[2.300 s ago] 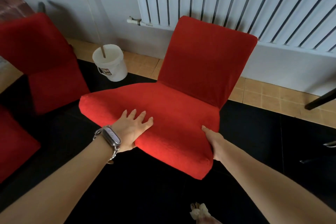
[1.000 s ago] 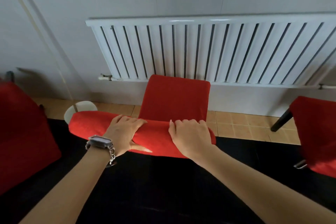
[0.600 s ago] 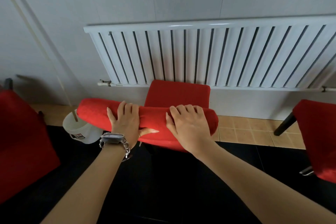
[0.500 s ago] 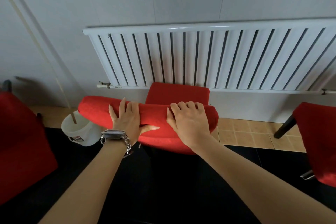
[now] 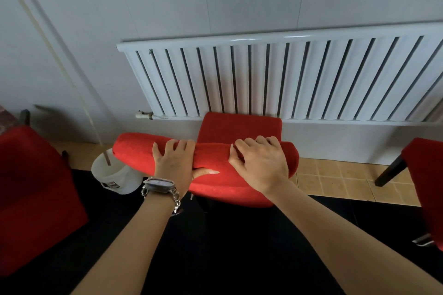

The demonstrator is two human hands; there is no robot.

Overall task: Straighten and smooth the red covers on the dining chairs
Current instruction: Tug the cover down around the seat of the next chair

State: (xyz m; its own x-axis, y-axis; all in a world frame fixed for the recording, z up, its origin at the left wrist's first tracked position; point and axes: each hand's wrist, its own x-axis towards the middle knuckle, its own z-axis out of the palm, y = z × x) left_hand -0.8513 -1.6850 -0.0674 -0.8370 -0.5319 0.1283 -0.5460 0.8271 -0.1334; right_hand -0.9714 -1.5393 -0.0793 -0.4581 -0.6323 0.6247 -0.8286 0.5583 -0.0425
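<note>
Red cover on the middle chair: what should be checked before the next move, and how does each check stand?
1. Left hand grip on the red cover: ok, fingers over its front edge, thumb under.
2. Right hand grip: ok, fingers curled over the same edge.
3. Backrest fabric smooth: ok where visible.
4. Cover tucked underneath: cannot tell, hidden.
5. White bucket clearance: cannot tell, the cover's corner overlaps it in view.
</note>
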